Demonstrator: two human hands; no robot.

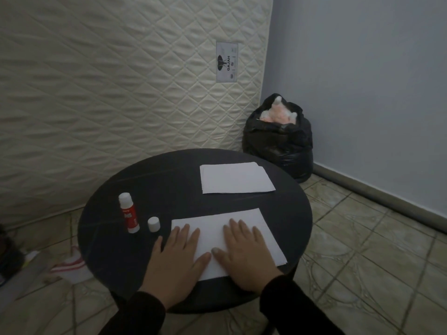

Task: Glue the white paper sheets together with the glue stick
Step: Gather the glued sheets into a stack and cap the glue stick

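Both hands, left hand (174,261) and right hand (244,253), press flat, fingers released, on white paper (244,226) at the round worktop's (101,238) near edge, hiding its lower part. The glue stick (129,213) stands uncapped at the left edge, label unreadable.

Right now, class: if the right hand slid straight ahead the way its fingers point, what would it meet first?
The right hand lies flat on the near paper sheet, fingers pointing away. Past that sheet's far edge comes bare table, then probably the far paper stack, though the exact line is uncertain.
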